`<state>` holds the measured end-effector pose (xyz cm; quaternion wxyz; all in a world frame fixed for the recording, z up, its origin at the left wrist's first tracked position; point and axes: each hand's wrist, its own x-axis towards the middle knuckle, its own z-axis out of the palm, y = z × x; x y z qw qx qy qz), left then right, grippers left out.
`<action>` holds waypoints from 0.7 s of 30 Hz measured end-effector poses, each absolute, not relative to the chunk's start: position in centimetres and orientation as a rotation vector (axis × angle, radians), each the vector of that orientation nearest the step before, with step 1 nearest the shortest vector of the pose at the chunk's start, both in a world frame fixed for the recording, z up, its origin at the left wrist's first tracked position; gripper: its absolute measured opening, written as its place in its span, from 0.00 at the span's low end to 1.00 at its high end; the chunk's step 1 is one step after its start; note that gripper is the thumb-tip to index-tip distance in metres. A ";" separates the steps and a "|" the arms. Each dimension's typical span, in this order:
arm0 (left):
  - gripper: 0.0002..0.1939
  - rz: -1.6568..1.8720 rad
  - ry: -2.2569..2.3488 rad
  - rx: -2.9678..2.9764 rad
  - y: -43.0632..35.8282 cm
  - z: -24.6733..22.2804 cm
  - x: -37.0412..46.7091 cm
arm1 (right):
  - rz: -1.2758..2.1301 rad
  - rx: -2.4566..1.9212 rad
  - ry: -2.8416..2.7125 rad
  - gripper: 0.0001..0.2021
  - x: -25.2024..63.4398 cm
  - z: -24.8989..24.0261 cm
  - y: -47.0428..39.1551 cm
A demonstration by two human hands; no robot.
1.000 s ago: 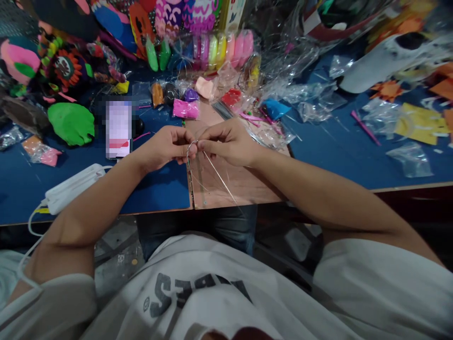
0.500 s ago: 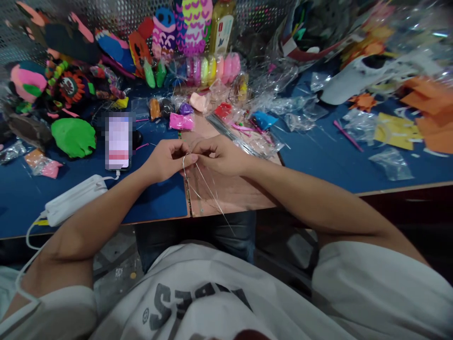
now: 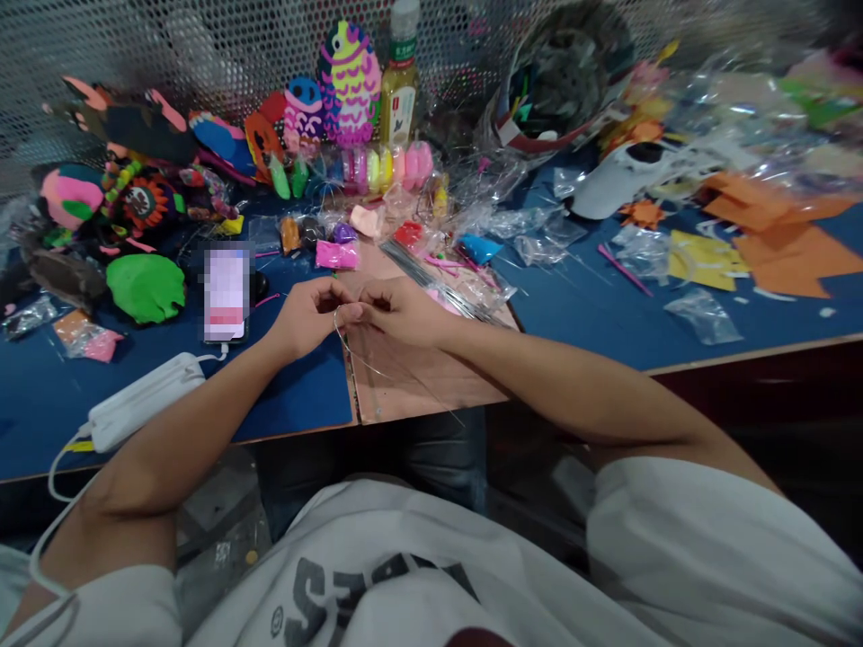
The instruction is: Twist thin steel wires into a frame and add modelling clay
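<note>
Both hands pinch a thin wire [image 3: 364, 359] above the pink mat [image 3: 418, 382] — left hand [image 3: 306, 316] and right hand [image 3: 397, 310] clenched on its bent top; a loop begun, long tails unshaped.

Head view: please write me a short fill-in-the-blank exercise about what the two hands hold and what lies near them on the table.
1. Both hands, the left hand and the right hand, pinch one thin silver ____ between their fingers.
2. The hands work above a pinkish-brown ____ on the blue table.
3. Left of the left hand lies a flat bright ____ clay piece.
4. The white power bank lies ____ of the left forearm.

Missing words: wire; board; green; left
</note>
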<state>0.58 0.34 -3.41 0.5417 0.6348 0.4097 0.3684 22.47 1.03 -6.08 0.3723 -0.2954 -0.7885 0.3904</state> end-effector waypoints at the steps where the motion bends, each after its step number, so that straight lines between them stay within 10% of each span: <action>1: 0.20 0.865 0.988 1.496 0.4 -3.4 0.5 | 0.983 -0.788 -2.018 0.21 22.4 -6.2 1.1; 21: 0.19 1.131 0.990 1.171 -0.1 -4.8 1.7 | 1.005 -0.836 -1.878 0.21 21.9 -5.8 1.1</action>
